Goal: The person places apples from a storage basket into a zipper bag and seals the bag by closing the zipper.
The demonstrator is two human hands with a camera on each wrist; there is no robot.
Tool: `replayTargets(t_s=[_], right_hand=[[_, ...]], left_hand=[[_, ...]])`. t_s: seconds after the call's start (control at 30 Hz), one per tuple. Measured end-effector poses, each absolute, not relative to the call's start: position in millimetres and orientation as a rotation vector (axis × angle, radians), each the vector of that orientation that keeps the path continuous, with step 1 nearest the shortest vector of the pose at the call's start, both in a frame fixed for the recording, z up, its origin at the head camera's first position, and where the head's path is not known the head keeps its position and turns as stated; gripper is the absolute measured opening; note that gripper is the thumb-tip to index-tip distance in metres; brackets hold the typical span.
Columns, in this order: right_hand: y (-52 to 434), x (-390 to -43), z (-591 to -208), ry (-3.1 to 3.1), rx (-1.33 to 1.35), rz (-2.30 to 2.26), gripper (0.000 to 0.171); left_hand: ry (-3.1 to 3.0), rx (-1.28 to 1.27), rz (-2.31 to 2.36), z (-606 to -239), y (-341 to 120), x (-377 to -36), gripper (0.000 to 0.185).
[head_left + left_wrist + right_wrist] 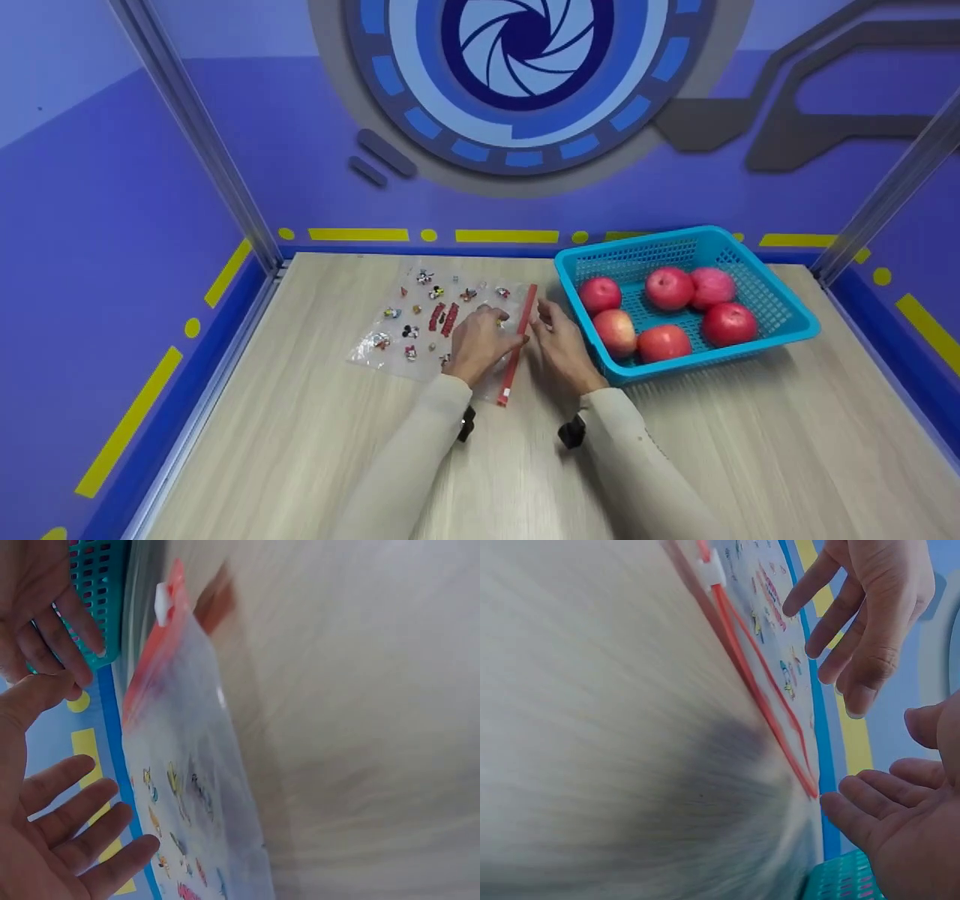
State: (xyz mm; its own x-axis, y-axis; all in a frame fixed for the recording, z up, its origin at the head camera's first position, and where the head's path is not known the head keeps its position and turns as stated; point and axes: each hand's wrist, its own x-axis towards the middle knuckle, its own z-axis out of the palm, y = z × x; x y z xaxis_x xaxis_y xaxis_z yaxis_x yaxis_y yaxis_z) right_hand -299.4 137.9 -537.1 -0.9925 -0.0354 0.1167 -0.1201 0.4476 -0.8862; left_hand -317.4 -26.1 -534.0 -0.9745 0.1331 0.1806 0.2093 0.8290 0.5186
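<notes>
A clear plastic slider zip bag (397, 330) printed with small cartoon figures lies on the table, its red zip edge (517, 345) towards the right. White is the slider (162, 604) at the near end of that edge. Above the zip side of the bag is my left hand (480, 341), fingers loosely spread and holding nothing. My right hand (562, 345) is just right of the red edge, between bag and basket, its fingers relaxed with nothing in them. In the right wrist view the bag's mouth (769, 690) stands slightly parted.
A blue plastic basket (780, 337) holding several red apples (670, 289) stands to the right, close beside my right hand. The wooden table (300, 450) is bordered by blue panels (285, 150) at the back and sides, with metal posts (202, 142) at the corners.
</notes>
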Motion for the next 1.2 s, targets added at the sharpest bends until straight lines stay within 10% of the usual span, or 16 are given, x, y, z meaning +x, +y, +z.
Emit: replayTargets(t_s=[1.2], right_hand=[[142.3, -305.1, -561.7, -2.512, 0.117, 1.657, 0.04]], left_hand=[[-2.883, -0.068, -0.762, -552.5, -17.1, -311.8, 0.008]])
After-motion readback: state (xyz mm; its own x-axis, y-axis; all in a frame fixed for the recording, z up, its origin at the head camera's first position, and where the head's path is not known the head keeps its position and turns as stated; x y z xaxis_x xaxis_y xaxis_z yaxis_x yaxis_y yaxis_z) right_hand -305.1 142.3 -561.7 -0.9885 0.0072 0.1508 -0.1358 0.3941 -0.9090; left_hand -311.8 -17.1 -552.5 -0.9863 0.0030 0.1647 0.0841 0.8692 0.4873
